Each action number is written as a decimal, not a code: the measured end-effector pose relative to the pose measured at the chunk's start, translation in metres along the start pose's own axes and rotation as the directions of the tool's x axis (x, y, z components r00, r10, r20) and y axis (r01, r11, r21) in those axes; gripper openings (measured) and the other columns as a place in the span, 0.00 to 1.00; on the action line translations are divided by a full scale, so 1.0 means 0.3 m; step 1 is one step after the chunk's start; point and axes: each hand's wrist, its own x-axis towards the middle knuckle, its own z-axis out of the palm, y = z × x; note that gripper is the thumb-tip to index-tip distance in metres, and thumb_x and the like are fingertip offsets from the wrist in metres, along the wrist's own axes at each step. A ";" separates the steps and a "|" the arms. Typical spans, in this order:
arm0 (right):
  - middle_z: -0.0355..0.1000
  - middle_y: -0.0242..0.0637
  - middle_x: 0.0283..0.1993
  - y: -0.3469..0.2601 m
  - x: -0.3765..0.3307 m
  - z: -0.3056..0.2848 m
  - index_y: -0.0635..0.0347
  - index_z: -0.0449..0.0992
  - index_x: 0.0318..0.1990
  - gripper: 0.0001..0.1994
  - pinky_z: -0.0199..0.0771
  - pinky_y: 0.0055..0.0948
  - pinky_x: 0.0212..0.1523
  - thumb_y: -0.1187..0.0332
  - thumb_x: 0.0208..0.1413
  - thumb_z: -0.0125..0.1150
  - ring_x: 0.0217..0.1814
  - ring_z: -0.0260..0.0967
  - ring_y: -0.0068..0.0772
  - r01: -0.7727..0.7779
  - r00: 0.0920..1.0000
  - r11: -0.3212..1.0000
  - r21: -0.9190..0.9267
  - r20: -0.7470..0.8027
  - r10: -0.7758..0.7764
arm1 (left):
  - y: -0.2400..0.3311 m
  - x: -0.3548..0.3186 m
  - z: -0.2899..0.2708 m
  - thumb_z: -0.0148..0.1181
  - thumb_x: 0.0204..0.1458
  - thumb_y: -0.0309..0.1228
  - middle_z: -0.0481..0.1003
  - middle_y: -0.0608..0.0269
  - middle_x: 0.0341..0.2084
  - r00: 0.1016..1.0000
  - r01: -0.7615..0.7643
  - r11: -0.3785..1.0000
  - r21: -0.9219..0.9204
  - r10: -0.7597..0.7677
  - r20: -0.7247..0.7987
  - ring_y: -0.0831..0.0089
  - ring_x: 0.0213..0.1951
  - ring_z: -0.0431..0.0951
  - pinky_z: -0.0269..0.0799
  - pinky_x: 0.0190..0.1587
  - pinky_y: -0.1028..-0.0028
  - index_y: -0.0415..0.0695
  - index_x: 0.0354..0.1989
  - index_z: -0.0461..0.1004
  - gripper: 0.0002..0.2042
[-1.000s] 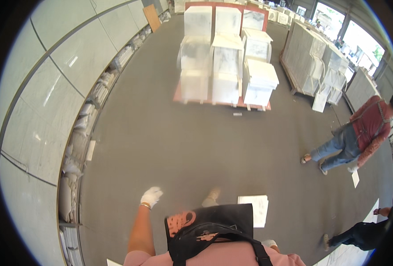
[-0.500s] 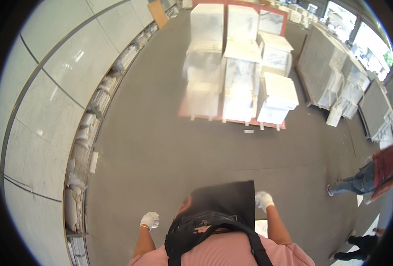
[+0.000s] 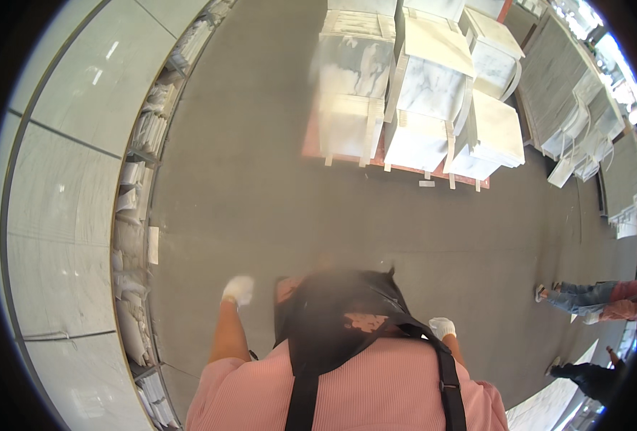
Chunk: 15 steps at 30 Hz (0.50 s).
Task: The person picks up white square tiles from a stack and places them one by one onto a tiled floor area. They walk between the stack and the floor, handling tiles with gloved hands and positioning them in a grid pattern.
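Head view: the gloved left hand (image 3: 239,289) and right hand (image 3: 442,328) flank a black apron (image 3: 325,323); how open either is, I cannot tell.

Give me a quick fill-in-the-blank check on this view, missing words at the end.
1. On the left hand and right hand, the gloves are coloured ____.
2. The apron is mainly ____ in colour.
3. The marbled stacks stand on a pallet coloured ____.
4. Large pale panels line the picture's ____ side.

Missing words: white; black; red; left.
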 end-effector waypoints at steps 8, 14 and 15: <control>0.76 0.31 0.33 -0.192 0.073 0.125 0.57 0.79 0.40 0.09 0.79 0.35 0.32 0.64 0.64 0.54 0.35 0.77 0.35 0.540 0.756 0.045 -0.840 0.461 -0.464 | 0.824 0.599 -0.378 0.60 0.53 0.34 0.74 0.53 0.58 0.997 -0.041 0.995 -0.093 0.035 -0.064 0.54 0.62 0.71 0.67 0.64 0.60 0.44 0.53 0.78 0.18; 0.75 0.30 0.28 -0.641 0.219 0.091 0.54 0.79 0.50 0.15 0.80 0.35 0.31 0.69 0.53 0.67 0.26 0.74 0.37 -0.151 0.986 0.911 0.383 -0.011 0.168 | 1.256 0.771 -0.340 0.59 0.55 0.48 0.76 0.58 0.56 0.973 -0.231 0.924 0.305 0.225 0.055 0.59 0.55 0.77 0.71 0.59 0.65 0.50 0.59 0.75 0.25; 0.76 0.32 0.28 -0.738 0.275 0.070 0.54 0.80 0.49 0.14 0.80 0.36 0.30 0.70 0.53 0.66 0.26 0.75 0.38 0.050 0.999 0.972 -0.231 -0.001 -0.052 | 1.295 0.785 -0.340 0.57 0.56 0.50 0.77 0.57 0.56 0.980 -0.199 0.920 0.337 0.185 0.072 0.61 0.54 0.78 0.71 0.59 0.65 0.50 0.59 0.75 0.26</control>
